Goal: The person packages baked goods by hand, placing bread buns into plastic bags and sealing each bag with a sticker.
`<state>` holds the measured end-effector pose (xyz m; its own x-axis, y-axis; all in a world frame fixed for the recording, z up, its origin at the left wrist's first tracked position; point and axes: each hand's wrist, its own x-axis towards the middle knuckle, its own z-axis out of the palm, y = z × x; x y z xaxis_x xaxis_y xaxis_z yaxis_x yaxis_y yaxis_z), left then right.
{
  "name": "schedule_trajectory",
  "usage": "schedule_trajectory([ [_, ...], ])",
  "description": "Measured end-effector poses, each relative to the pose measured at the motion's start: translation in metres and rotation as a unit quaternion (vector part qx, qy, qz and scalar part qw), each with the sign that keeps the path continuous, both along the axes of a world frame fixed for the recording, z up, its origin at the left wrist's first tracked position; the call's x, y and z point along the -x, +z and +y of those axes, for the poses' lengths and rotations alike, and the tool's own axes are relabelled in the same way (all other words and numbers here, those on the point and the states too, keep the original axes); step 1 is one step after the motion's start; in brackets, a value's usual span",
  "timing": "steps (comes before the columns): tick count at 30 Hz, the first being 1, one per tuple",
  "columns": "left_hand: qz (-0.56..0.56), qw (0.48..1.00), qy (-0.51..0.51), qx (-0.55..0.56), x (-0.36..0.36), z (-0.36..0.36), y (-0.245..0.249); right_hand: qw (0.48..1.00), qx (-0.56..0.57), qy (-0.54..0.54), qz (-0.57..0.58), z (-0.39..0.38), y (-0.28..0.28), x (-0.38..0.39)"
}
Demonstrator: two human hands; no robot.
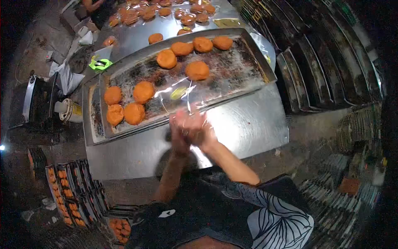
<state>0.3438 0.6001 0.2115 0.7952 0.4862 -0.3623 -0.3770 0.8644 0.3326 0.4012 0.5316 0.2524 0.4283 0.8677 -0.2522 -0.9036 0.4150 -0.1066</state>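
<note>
Both of my hands are close together at the near edge of a worn baking tray [232, 89]. My left hand [179, 132] and my right hand [200, 129] are closed on the near end of a clear plastic bag [191, 92], slightly blurred. The bag reaches out over the tray, with a yellow label [178, 93] on it. Round orange-brown buns lie in the tray: a group at the left with one bun [144, 91], a row along the far side with another [166, 59], and a single bun [197, 70] just beyond the bag.
The tray rests on a metal table [248, 124]. Bagged buns [149, 13] cover its far end. A bright green object [100, 64] sits by the tray's left corner. Dark trays [319, 62] are stacked at the right; racks of buns [66, 186] stand lower left. Another person's arm [93, 6] shows far left.
</note>
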Motion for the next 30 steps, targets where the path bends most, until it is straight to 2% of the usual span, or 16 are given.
schedule_trajectory([
  [1, -0.046, 0.999, 0.020, 0.012, 0.006, 0.008, 0.047, 0.985, 0.002, 0.106, 0.137, 0.014, -0.017, 0.008],
  [3, -0.013, 0.996, 0.047, -0.070, 0.021, 0.066, -0.001, 0.835, 0.118, 0.143, -0.518, 0.030, -0.052, -0.023],
  [4, 0.022, 0.987, 0.067, -0.145, 0.031, 0.091, -0.018, 0.652, 0.100, 0.113, -0.743, 0.038, 0.004, -0.055],
  [5, 0.030, 0.986, 0.068, -0.147, 0.036, 0.105, -0.009, 0.325, 0.169, -0.041, -0.930, 0.050, -0.005, -0.106],
  [6, 0.049, 0.981, 0.131, -0.135, 0.038, 0.118, 0.012, 0.319, 0.237, 0.041, -0.917, 0.060, -0.011, -0.153],
  [7, 0.070, 0.971, 0.192, -0.124, 0.040, 0.127, 0.028, 0.055, 0.297, -0.007, -0.953, 0.071, -0.016, -0.189],
  [13, -0.007, 0.939, 0.336, -0.080, 0.047, 0.155, 0.044, 0.388, 0.341, -0.150, -0.843, 0.098, 0.022, -0.100],
  [15, 0.028, 0.937, 0.344, -0.050, 0.030, 0.139, 0.043, 0.179, 0.225, -0.260, -0.922, 0.098, 0.006, -0.048],
  [17, 0.037, 0.944, 0.210, -0.252, 0.018, 0.101, 0.046, 0.225, 0.254, -0.270, -0.901, 0.081, 0.051, -0.013],
  [21, -0.013, 0.993, 0.081, 0.086, 0.007, 0.062, 0.086, 0.306, 0.329, -0.200, -0.871, 0.042, 0.059, 0.006],
  [22, -0.013, 0.992, 0.053, -0.111, 0.014, 0.056, 0.009, 0.330, 0.376, -0.222, -0.837, 0.038, 0.060, 0.009],
  [25, -0.237, 0.963, -0.114, 0.052, 0.002, 0.032, 0.037, 0.359, 0.390, -0.265, -0.805, 0.029, 0.061, 0.008],
  [26, 0.059, 0.997, 0.000, -0.055, 0.000, 0.024, 0.076, 0.510, 0.307, -0.261, -0.760, 0.025, 0.051, 0.008],
  [27, 0.063, 0.996, -0.001, -0.060, 0.006, 0.020, 0.073, 0.645, 0.212, -0.250, -0.690, 0.023, 0.039, 0.009],
  [29, 0.047, 0.983, -0.100, -0.144, 0.017, 0.012, 0.047, 0.499, 0.415, -0.225, -0.726, -0.006, 0.009, -0.002],
  [30, -0.124, 0.874, 0.005, -0.470, 0.016, 0.002, -0.001, 0.463, 0.427, -0.166, -0.759, -0.013, 0.010, -0.016],
])
